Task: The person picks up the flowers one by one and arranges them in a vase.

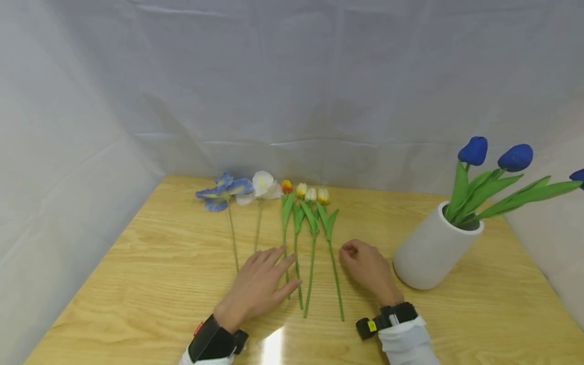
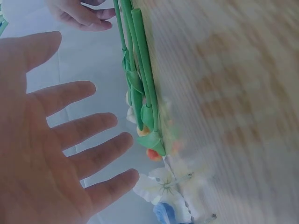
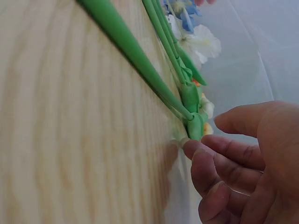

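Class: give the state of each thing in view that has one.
Left hand: fingers spread, holding nothing
Right hand: fingers loosely curled, holding nothing
Four small tulips: lying side by side
Vase: standing on table
Blue tulips: stems in vase
Blue flower: lying on table
White flower: lying on table

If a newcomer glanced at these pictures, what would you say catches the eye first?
Probably the deep-blue tulips in the white vase at the right of the wooden table. Next, perhaps, the left hand spread over the loose flowers lying mid-table, with the right hand just beside them.
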{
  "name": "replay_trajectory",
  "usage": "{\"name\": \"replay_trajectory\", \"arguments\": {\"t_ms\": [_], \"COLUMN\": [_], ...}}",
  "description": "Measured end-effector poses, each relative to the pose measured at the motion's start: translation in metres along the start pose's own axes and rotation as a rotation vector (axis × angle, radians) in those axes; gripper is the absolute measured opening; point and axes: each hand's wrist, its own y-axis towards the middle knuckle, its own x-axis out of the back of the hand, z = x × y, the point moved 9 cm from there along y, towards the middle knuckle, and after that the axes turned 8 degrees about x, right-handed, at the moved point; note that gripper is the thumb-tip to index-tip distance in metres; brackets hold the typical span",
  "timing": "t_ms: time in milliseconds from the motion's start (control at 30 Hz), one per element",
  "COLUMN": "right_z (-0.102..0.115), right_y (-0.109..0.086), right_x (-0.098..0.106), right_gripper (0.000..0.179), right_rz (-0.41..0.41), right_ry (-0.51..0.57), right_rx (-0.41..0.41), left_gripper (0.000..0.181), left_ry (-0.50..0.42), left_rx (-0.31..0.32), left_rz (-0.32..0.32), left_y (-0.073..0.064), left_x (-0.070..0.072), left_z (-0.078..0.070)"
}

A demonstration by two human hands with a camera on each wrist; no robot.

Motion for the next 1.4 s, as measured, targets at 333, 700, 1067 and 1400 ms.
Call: {"name": "replay_trajectory", "arguments": {"t_ms": [333, 700, 1067, 1400], "right_z": [-0.002, 0.002, 0.002, -0.001], "right_y": [0.008, 0.014, 0.022, 0.026], "right_x": [-0.012, -0.016, -0.021, -0.022], "right_gripper": [0.026, 0.025, 0.028, 0.029], "right_rz": [0.024, 0.057, 0.056, 0.039], "right_ry": [-0.028, -0.023, -0.048, -0.095], "right_rx": [-0.024, -0.044, -0.078, -0.118], "left_gripper": [0.056, 0.055, 0.056, 0.055], "left_ry": [-0.002, -0.007, 0.012, 0.026], "left_rx": [-0.007, -0.013, -0.022, -0.029], "left_rz": [0.009, 0.008, -0.002, -0.012], "left_y": [0.001, 0.001, 0.0, 0.0], "left_x": [-0.004, -0.003, -0.004, -0.003], "left_z": [-0.003, -0.002, -0.002, -0.003]}}
